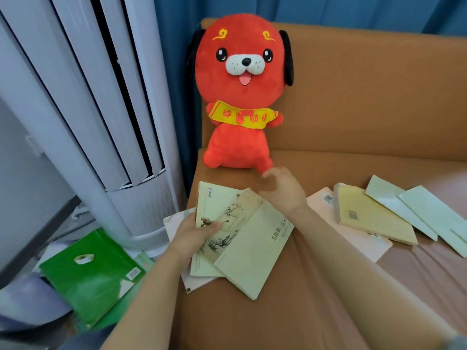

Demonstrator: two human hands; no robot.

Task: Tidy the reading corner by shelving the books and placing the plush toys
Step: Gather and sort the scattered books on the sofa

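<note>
A green book (91,276) lies on the floor at far left, beside a white tower air conditioner (83,102). The left hand (194,236) grips a fanned stack of cream paperbacks (237,238) resting on the orange sofa (353,102). A red plush dog (240,97) sits upright in the sofa's left corner. The right hand (283,188), fingers loosely curled and holding nothing, hovers just beside the dog's foot. Further right, loose books (374,218) lie overlapping on the seat.
</note>
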